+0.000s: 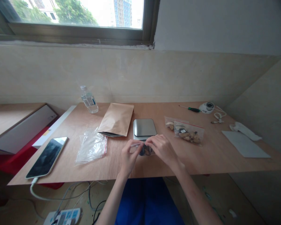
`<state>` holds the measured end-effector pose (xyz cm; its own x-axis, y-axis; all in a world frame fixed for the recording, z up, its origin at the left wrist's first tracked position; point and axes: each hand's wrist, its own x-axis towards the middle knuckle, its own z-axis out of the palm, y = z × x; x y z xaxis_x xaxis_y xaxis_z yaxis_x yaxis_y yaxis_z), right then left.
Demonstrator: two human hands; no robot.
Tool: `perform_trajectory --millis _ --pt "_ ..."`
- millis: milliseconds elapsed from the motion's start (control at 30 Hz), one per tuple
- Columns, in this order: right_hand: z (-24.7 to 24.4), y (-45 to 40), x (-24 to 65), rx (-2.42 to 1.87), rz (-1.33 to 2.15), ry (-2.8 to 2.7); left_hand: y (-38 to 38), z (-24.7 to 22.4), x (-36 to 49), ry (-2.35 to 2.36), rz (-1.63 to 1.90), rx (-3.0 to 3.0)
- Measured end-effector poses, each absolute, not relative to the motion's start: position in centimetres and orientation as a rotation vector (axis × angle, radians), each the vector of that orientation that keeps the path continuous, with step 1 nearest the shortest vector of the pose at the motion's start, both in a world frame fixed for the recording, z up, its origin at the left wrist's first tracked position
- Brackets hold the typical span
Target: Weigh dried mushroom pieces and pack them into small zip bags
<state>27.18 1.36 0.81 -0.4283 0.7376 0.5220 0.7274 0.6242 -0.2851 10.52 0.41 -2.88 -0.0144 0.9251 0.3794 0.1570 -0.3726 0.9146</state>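
A small clear bag of dark pieces (146, 150) is pinched between the fingers of both hands, just in front of the steel kitchen scale (145, 127). The left hand (130, 158) and the right hand (162, 149) are closed on it and drawn together, apparently to keep the pieces gathered. Left of the scale, a kraft paper envelope (115, 120) is laid beside a crumpled plastic bag (91, 147); to its right, a zip bag of nuts (189, 132) is placed. A strip of the plywood desktop (201, 157) is left between the hands and its front edge.
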Motion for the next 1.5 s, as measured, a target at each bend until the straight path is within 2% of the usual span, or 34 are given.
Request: perform_trajectory --millis 267,467,767,1100,1200,1333,1500 --pt "0.5 1.2 28.1 -1.199 -0.107 -2.257 0.0 -3.1 10.9 1.138 1.374 1.539" --pt "0.1 1.2 28.9 -1.175 0.046 -2.259 0.1 -3.3 10.4 1.161 1.395 1.506" --pt "-0.7 0.8 29.9 -1.174 0.091 -2.190 0.2 -3.2 10.3 1.114 1.427 1.365" --pt "1.2 0.4 33.0 -1.309 0.190 -2.186 0.2 -2.9 10.3 1.107 1.348 1.350" --pt "2.4 1.3 36.6 -1.421 0.116 -2.149 0.5 -2.8 9.1 1.221 1.326 1.411" --pt "3.2 2.4 42.2 -1.670 -0.017 -2.159 1.5 -3.2 6.8 1.494 1.479 1.388" --pt "1.2 2.4 44.5 -2.073 -0.492 -1.910 3.6 -4.5 3.4 1.824 1.588 1.532"
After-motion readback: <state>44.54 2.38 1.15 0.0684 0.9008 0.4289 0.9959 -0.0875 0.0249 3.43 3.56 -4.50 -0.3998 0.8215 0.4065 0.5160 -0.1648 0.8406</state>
